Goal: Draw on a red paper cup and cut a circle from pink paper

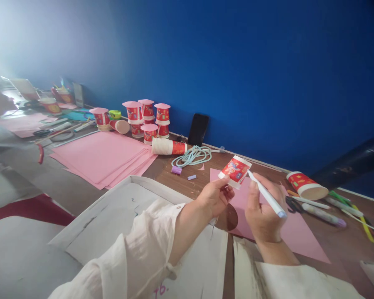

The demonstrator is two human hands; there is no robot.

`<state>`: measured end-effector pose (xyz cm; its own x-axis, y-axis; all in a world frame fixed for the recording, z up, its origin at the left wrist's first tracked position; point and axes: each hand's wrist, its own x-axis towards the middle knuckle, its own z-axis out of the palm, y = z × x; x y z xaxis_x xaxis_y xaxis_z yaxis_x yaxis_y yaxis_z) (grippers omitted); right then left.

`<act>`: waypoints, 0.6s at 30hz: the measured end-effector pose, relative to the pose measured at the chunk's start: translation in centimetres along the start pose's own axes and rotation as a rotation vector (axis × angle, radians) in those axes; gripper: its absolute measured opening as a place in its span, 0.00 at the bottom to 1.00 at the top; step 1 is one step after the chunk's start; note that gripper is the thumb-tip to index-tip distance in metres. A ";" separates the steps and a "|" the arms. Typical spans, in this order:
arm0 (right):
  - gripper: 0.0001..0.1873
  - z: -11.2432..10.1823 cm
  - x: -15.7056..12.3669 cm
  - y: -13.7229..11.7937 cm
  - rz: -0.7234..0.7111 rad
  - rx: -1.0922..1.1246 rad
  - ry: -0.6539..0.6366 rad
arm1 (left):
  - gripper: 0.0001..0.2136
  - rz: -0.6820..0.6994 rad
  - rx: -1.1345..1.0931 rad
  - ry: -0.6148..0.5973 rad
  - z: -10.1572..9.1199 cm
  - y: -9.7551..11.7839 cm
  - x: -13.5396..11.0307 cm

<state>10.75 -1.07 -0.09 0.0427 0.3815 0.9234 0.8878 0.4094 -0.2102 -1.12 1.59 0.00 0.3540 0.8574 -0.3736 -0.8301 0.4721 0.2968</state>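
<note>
My left hand is closed on the lower edge of a red and white printed paper cup, which it holds tilted. In my right hand is a white marker, its tip at the cup's right edge; whether it touches, I cannot tell. Beneath both hands lies a pink paper sheet with a dark round hole or disc near my left wrist. A purple cap and a small lilac piece rest on the table to the left.
Cups topped with pink discs stand by the blue wall, near a row of nested cups. A light-blue cord, phone and pink sheets lie left. Rightward are a tipped cup and markers. Another person sits far left.
</note>
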 end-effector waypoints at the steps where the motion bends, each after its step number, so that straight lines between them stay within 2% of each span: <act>1: 0.13 0.0 0.0 0.0 -0.006 0.006 -0.006 | 0.02 0.000 0.003 -0.005 0.0 0.0 0.0; 9: 0.14 0.1 0.0 0.0 -0.020 -0.002 -0.009 | 0.02 0.033 0.076 -0.025 -0.4 -0.5 0.5; 18: 0.16 0.1 0.1 0.1 -0.022 -0.003 -0.004 | 0.08 0.094 0.155 -0.075 -0.5 -0.8 0.7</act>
<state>10.81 -0.85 -0.06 0.0210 0.3754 0.9266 0.8901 0.4151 -0.1883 -0.45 1.71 -0.91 0.3144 0.9091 -0.2732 -0.7865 0.4106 0.4612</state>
